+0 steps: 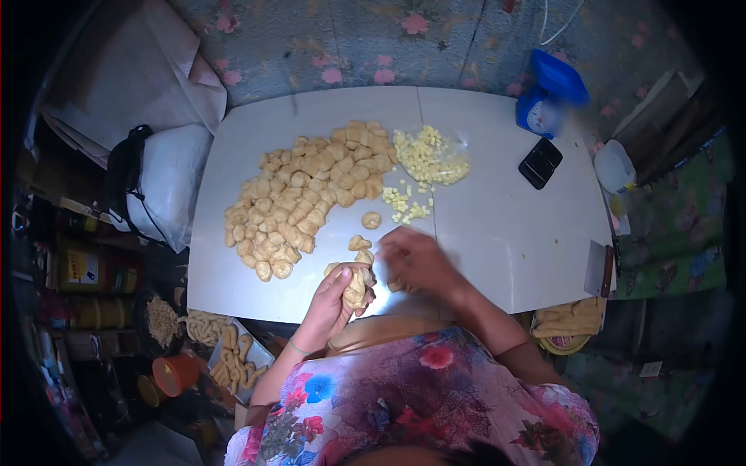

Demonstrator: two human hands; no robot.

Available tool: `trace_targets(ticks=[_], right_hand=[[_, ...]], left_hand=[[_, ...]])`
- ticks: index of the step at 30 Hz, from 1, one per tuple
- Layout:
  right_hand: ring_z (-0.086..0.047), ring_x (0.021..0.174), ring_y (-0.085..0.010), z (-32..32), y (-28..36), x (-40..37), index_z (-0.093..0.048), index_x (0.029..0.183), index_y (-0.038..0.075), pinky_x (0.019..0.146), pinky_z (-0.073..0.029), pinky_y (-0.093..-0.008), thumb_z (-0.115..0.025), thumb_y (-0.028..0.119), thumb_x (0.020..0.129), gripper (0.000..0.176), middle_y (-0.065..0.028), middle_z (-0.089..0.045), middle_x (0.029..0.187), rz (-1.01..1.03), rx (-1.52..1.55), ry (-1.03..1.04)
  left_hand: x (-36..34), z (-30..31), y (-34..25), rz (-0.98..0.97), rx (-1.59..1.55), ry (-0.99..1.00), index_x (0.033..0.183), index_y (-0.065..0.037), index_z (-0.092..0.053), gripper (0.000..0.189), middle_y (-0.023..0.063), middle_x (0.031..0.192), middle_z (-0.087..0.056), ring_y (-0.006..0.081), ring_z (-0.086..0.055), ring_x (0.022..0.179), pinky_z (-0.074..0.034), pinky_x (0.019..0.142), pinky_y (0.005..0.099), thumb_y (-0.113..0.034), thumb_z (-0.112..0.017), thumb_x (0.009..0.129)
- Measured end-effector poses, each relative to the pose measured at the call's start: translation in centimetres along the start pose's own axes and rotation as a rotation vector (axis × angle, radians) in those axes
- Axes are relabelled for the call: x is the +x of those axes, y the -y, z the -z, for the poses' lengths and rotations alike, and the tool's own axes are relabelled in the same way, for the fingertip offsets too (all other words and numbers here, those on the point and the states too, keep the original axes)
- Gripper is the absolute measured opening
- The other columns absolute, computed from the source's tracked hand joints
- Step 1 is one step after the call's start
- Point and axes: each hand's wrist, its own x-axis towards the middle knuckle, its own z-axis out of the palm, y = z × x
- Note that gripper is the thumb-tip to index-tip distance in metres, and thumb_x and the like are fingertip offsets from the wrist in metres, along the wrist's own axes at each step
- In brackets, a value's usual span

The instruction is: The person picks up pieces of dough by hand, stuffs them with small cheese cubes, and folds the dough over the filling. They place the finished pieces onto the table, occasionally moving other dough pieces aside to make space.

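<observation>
Floral-print top (420, 388) fills the bottom of frame, with both forearms reaching out from it to the near edge of the white worktop (505, 233).

Left hand (330, 303) is wrapped around one tan puff (356, 289), fingers closed on it, held just above the worktop edge. Right hand (420, 260) sits just beside it, fingers curled and motion-blurred. Can't tell whether it's pinching anything.

Step, my read: one puff being worked between both hands, likely being opened or filled. The next move calls for a light pinch, since the puff looks soft and crushable, and a short reach forward to the diced bits.

Materials:
- Puff pile (303, 194): tan, lumpy, rounded, matte wrinkled skin, heaped left of centre. A few strays (371, 220) lie between the pile and the hands.
- Yellow cubes (427, 155): small, pale, diced, heaped on what looks like clear film, with some scattered nearer.
- Worktop: smooth, glossy, one seam down the middle.
- Cleaver (598, 268): flat steel blade at the right edge.
- Black phone (540, 163) and blue scale (544, 101) sit far right, well apart from the hands.
- Tray (233, 353) below the worktop on the left holds more tan pieces.
</observation>
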Motion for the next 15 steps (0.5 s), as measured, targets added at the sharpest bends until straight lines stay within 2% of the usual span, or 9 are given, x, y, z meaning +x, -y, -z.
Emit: trace_targets(ticks=[1,2,3,6,9,12,15], right_hand=[[-0.063,0.080,-0.0269,0.7,-0.8,0.3,-0.064,0.094,0.004,0.073,-0.051,-0.0355,-0.068,0.022,0.084,0.021,-0.0122,-0.063,0.085,0.158,-0.298,-0.164],[-0.062,0.079,-0.0314,1.4,-1.1,0.2,-0.064,0.089,0.004,0.072,-0.051,-0.0384,-0.069,0.021,0.081,0.019,-0.0133,-0.063,0.086,-0.003,-0.407,-0.207],[-0.061,0.079,-0.0317,1.8,-2.2,0.0,-0.064,0.089,0.004,0.072,-0.051,-0.0387,-0.070,0.021,0.080,0.019,-0.0132,-0.063,0.086,0.026,-0.450,-0.213],[-0.061,0.079,-0.0327,1.4,-6.3,-0.6,-0.065,0.086,0.003,0.073,-0.050,-0.0391,-0.070,0.019,0.077,0.019,-0.0138,-0.062,0.085,0.064,-0.509,-0.191],[-0.063,0.078,-0.0258,1.4,-6.7,-0.4,-0.066,0.086,0.002,0.073,-0.051,-0.0337,-0.070,0.015,0.080,0.015,-0.0098,-0.064,0.084,0.027,-0.342,-0.100],[-0.064,0.081,-0.0158,1.3,-4.3,0.3,-0.066,0.088,0.002,0.073,-0.050,-0.0275,-0.070,0.010,0.083,0.011,-0.0050,-0.064,0.086,-0.217,0.165,0.035],[-0.062,0.084,-0.0100,1.4,-0.1,0.5,-0.066,0.095,0.002,0.074,-0.050,-0.0248,-0.069,0.007,0.084,0.012,-0.0021,-0.064,0.089,-0.267,0.519,0.019]], left_hand=[[0.2,0.4,0.1,0.005,-0.047,-0.006,0.124,0.002,-0.049,0.047,0.0147,0.106,-0.059,0.0218,-0.062,0.085,-0.052,0.061,0.0282,-0.038,-0.042,0.100],[0.4,0.7,0.3,0.011,-0.095,-0.012,0.123,0.002,-0.049,0.047,0.0154,0.107,-0.059,0.0225,-0.062,0.084,-0.052,0.059,0.0274,-0.038,-0.042,0.100],[0.6,0.9,0.3,0.017,-0.142,-0.018,0.123,0.003,-0.049,0.047,0.0161,0.108,-0.059,0.0231,-0.062,0.083,-0.051,0.057,0.0266,-0.037,-0.042,0.100],[0.9,0.0,-0.5,-0.019,-0.186,-0.001,0.127,0.003,-0.047,0.040,0.0168,0.107,-0.059,0.0257,-0.063,0.090,-0.052,0.064,0.0305,-0.023,-0.043,0.097],[1.5,-0.7,-1.1,-0.029,-0.168,0.013,0.131,0.005,-0.044,0.043,0.0184,0.112,-0.057,0.0285,-0.061,0.096,-0.053,0.072,0.0333,-0.011,-0.043,0.091],[2.0,-0.4,-1.2,-0.031,-0.105,-0.028,0.132,0.005,-0.043,0.046,0.0190,0.115,-0.056,0.0292,-0.061,0.098,-0.053,0.076,0.0342,-0.005,-0.043,0.086],[2.4,-0.8,-1.7,-0.058,-0.108,0.004,0.131,0.005,-0.044,0.044,0.0180,0.114,-0.057,0.0279,-0.062,0.098,-0.054,0.076,0.0344,-0.004,-0.046,0.087]])
